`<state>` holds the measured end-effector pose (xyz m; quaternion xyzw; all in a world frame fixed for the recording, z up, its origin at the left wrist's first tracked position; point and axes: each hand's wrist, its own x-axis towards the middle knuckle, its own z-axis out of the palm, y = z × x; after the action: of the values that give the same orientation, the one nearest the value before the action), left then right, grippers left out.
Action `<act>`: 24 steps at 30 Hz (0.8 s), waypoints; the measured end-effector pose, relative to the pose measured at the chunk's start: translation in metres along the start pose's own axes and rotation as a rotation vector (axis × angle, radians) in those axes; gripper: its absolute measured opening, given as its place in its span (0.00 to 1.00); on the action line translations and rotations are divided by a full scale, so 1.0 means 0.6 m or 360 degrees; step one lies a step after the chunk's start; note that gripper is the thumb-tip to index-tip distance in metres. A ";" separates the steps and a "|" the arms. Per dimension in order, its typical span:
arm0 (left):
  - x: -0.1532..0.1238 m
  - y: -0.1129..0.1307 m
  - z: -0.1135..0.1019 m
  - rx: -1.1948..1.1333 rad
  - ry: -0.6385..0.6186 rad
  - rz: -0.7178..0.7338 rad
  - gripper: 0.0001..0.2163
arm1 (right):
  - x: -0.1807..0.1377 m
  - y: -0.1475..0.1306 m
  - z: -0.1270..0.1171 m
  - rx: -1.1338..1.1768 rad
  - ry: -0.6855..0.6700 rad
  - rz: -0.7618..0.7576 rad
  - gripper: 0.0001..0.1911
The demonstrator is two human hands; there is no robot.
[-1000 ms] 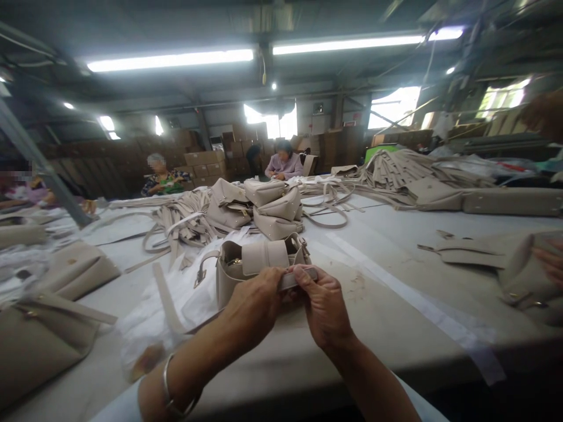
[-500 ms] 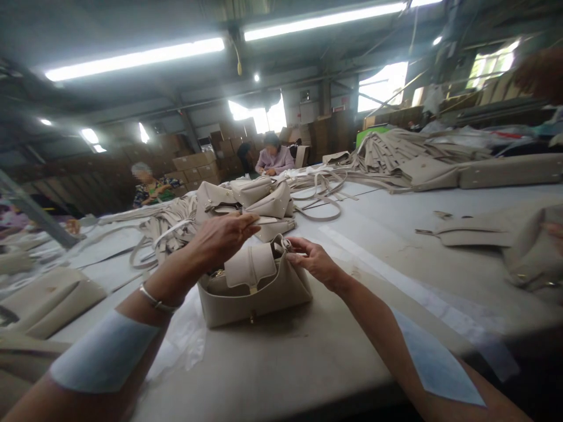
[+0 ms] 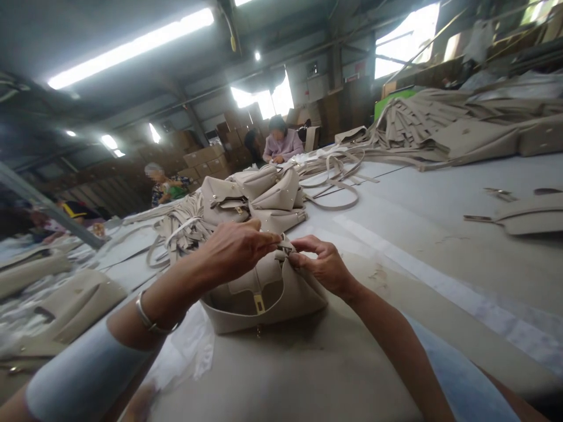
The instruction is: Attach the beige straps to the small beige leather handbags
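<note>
A beige leather handbag (image 3: 264,296) with a front flap and a gold clasp stands on the grey worktable (image 3: 396,275) right before me. My left hand (image 3: 235,249) hovers over its top, fingers pinched together at the bag's right upper corner. My right hand (image 3: 323,264) meets it there, fingers curled on the small strap or ring fitting at that same corner. What exactly sits between the fingertips is too small to make out. A silver bangle circles my left wrist.
A stack of finished beige bags (image 3: 259,196) and loose straps (image 3: 338,176) lies just beyond. More bags and cut pieces sit at left (image 3: 74,302) and right (image 3: 523,214). White wrapping paper (image 3: 185,351) lies under the bag. Two people (image 3: 279,140) work at the far end.
My left hand has come down from above the bag and closed on its right corner beside my right hand. The view has tilted and moved nearer.
</note>
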<state>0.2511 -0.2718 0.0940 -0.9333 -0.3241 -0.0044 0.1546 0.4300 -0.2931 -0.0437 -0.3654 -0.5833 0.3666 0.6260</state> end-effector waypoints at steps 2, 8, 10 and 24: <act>0.001 0.002 0.002 0.0014 0.0028 0.0030 0.16 | 0.000 -0.003 -0.001 -0.0066 -0.0013 -0.0036 0.12; 0.002 0.002 0.000 -0.0064 0.0029 0.0198 0.14 | -0.003 -0.001 0.003 -0.0248 0.0019 -0.0152 0.10; 0.004 0.005 -0.003 -0.0166 0.0006 0.0175 0.13 | -0.004 -0.002 0.008 -0.0309 0.0038 -0.0202 0.09; 0.011 -0.003 0.004 -0.0621 -0.0227 -0.0122 0.16 | -0.009 -0.002 0.015 -0.0606 0.0034 -0.0380 0.08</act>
<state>0.2550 -0.2656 0.0928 -0.9305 -0.3625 -0.0069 -0.0527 0.4211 -0.2981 -0.0450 -0.4092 -0.6744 0.1692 0.5909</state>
